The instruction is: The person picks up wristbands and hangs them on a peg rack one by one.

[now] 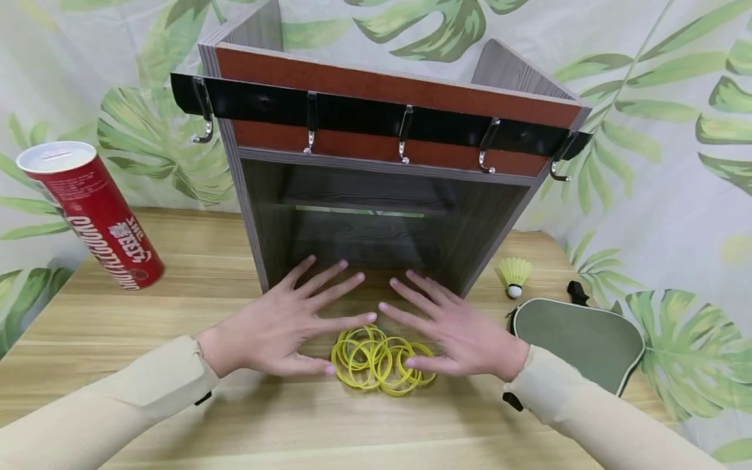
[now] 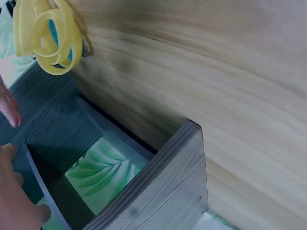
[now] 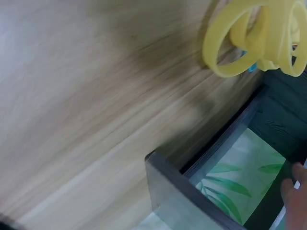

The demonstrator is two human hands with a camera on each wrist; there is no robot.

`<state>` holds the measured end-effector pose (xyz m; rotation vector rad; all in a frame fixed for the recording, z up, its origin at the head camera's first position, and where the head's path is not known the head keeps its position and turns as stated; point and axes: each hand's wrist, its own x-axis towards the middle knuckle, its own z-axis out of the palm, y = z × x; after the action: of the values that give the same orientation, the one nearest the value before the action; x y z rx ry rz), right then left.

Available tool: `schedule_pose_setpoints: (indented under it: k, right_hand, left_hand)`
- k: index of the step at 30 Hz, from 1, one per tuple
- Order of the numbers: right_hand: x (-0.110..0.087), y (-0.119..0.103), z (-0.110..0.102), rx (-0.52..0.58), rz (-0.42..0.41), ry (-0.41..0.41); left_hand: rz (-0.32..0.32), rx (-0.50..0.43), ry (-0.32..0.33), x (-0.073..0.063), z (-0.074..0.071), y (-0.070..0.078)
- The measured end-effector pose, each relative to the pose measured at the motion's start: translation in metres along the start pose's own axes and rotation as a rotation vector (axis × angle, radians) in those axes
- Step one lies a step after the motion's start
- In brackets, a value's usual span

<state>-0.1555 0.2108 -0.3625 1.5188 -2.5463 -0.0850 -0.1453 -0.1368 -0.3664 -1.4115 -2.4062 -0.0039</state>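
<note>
Several yellow rings, like silicone wristbands, lie in a loose heap on the table; a bluish one shows among them. My left hand is spread with straight fingers just left of the heap, and my right hand is spread likewise on its right side. Both hold nothing; whether a thumb touches a ring I cannot tell. Behind them stands a grey wooden rack with an open lower compartment. A black rail with several metal hooks runs across its reddish-brown front board.
A red canister with a white lid stands at the left. To the right lie a yellow shuttlecock and a grey-green zipped case. A leaf-patterned cloth hangs behind the wooden table.
</note>
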Motion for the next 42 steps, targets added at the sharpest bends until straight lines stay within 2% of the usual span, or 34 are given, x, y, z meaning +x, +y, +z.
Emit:
schedule_pose_setpoints:
  k: [3,6,10,14,18,23,26,28,31,35,38,42]
  right_hand:
    - [0.002,-0.002,0.0,0.08,0.004,-0.016]
    - [0.005,-0.004,0.0,0.207,0.02,-0.044]
    - [0.009,-0.008,-0.003,0.41,0.072,-0.081]
    - [0.014,-0.009,-0.001,0.55,0.132,-0.11]
    - [0.017,-0.007,0.002,0.647,0.149,-0.102]
    - [0.019,-0.004,0.005,0.743,0.157,-0.09]
    - [0.019,-0.002,0.006,0.783,0.179,-0.11]
    - [0.019,-0.001,0.006,0.805,0.197,-0.124]
    - [0.018,0.001,0.007,0.818,0.212,-0.134]
    - [0.018,0.003,0.007,0.838,0.21,-0.143]
    - [0.018,0.005,0.008,0.87,0.215,-0.143]
    - [0.017,0.006,0.009,0.935,0.246,-0.146]
  left_hand:
    - [-0.015,-0.029,0.003,0.001,-0.004,0.001]
    - [-0.031,-0.086,0.032,0.001,-0.01,0.002]
    - [-0.06,-0.202,0.127,-0.001,-0.019,0.004]
    - [-0.093,-0.306,0.275,-0.007,-0.023,0.005]
    - [-0.106,-0.376,0.466,-0.014,-0.022,0.005]
    - [-0.117,-0.395,0.709,-0.023,-0.016,0.0]
    - [-0.191,-0.376,0.779,-0.033,-0.012,-0.005]
    - [-0.279,-0.37,0.787,-0.04,-0.01,-0.01]
    - [-0.445,-0.403,0.755,-0.048,-0.009,-0.015]
    - [-0.649,-0.529,0.644,-0.054,-0.009,-0.017]
    - [-0.739,-0.66,0.548,-0.054,-0.009,-0.019]
    - [-0.768,-0.82,0.454,-0.054,-0.009,-0.022]
